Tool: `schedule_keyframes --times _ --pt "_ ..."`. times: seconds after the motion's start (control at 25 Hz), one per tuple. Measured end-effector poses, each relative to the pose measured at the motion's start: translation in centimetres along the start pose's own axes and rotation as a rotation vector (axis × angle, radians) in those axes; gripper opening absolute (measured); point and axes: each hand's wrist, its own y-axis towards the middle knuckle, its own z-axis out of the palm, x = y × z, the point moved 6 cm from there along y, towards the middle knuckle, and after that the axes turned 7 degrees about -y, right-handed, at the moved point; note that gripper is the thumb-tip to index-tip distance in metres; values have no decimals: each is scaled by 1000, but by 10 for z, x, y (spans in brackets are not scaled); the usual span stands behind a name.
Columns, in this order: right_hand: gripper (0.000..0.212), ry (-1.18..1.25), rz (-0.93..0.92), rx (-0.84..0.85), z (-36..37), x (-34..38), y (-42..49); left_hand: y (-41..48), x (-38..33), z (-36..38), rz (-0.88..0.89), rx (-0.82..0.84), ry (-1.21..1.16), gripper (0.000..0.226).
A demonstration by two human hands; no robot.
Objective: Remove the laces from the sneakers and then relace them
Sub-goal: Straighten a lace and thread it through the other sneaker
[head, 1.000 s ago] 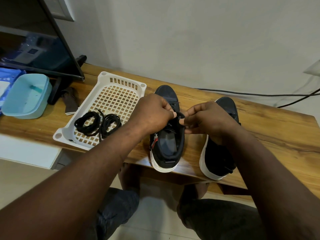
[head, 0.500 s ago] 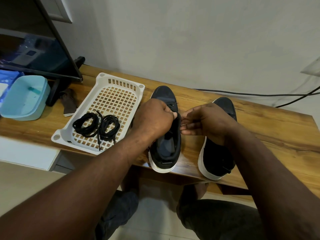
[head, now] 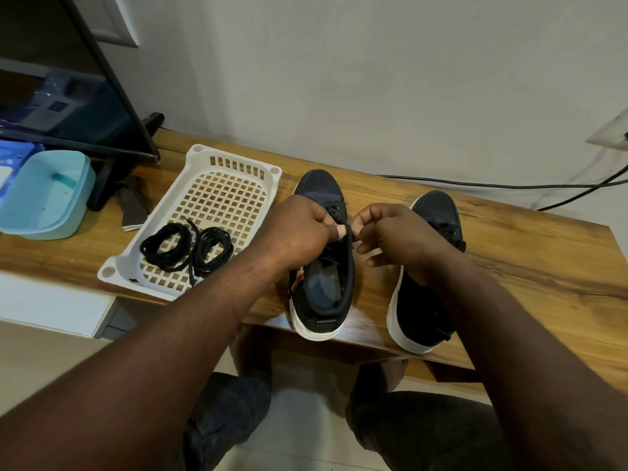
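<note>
Two black sneakers with white soles stand on the wooden table, heels toward me. My left hand (head: 299, 229) grips the upper right edge of the left sneaker (head: 321, 290) between thumb and fingers. Right beside it, my right hand (head: 394, 232) has its fingers curled, and thumb and forefinger pinch a thin black lace (head: 355, 244) at that same edge. Only a short bit of the lace shows. More lacing is visible near the toe. My right forearm crosses over the right sneaker (head: 421, 314), which stands untouched. Two coiled black laces (head: 187, 248) lie in the white basket (head: 234, 164).
A TV screen on a black stand (head: 112, 107) stands at the back left, with a light blue tub (head: 44, 195) and a brown cloth (head: 132, 205) beside it. A black cable (head: 492, 185) runs along the wall behind the sneakers. My knees are under the table's front edge.
My hands stayed at the left sneaker's opening. The left hand shifted its grip on the shoe's right edge, and the right hand's fingertips drew slightly right, away from that edge.
</note>
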Motion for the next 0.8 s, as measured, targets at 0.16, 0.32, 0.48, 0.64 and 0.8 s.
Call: schedule_keyframes --times 0.16,0.32,0.48,0.64,0.8 --pt "19 -736 0 -314 -26 3 9 0 -5 -11 28 37 46 11" --pt "27 -713 -116 -211 -15 9 5 1 -7 -9 35 51 59 11" --pt "7 -500 -298 -101 -3 24 -12 2 -9 -7 51 32 92 14" --pt "13 -750 -248 -176 -7 15 1 4 -9 -13 63 67 121 11" --pt "3 -1001 -61 -128 -9 0 9 4 -12 -18 72 90 123 8"
